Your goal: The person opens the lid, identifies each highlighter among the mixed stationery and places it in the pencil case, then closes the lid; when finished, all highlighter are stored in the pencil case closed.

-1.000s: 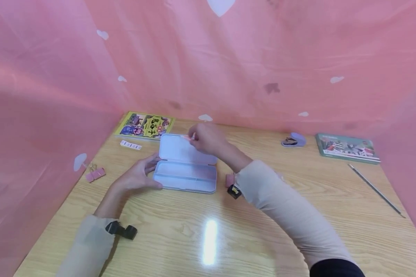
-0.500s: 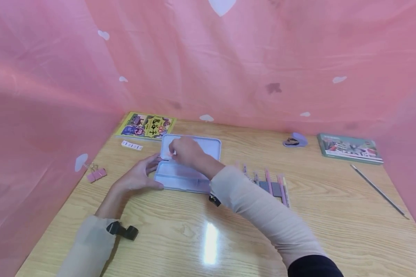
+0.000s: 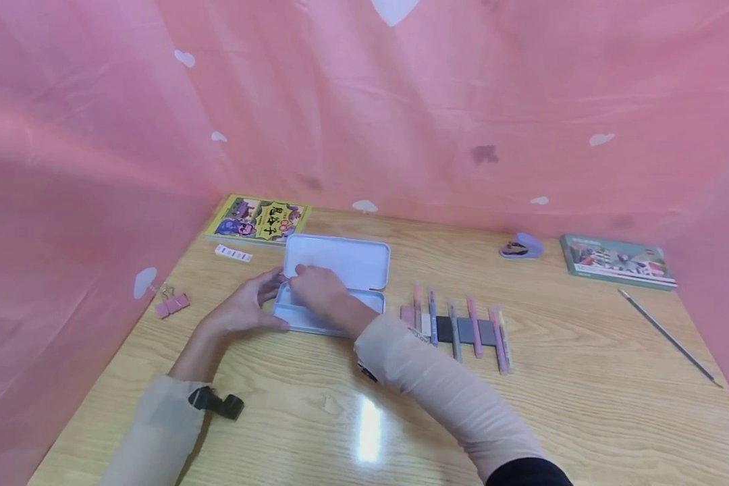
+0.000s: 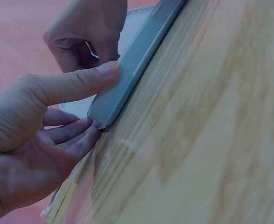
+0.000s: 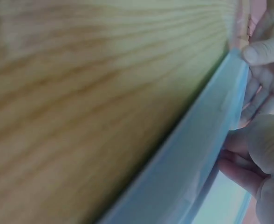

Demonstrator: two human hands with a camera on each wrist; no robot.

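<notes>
A pale blue pencil case [image 3: 337, 262] lies unfolded on the table, its lid tipped back behind a divided base. My left hand [image 3: 243, 305] grips the base's left end. In the left wrist view, the left thumb [image 4: 88, 83] presses the front wall while the fingers bend round the corner. My right hand [image 3: 318, 289] reaches down into the left part of the base, thumb and fingers pinched together behind the front wall in the right wrist view. The small orange-pink thing earlier at its fingertips is hidden now by hand and case.
Right of the case, several pens [image 3: 474, 327] lie across a row of coloured blocks [image 3: 445, 329]. A yellow book [image 3: 258, 219], white strip [image 3: 233, 253] and pink binder clip [image 3: 172, 305] lie left. Farther right are a purple stapler [image 3: 521, 246], green box [image 3: 618, 262] and pencil [image 3: 668, 337].
My right hand has moved left and down from the lid's top edge into the base, uncovering the pens. The left hand keeps its hold on the case.
</notes>
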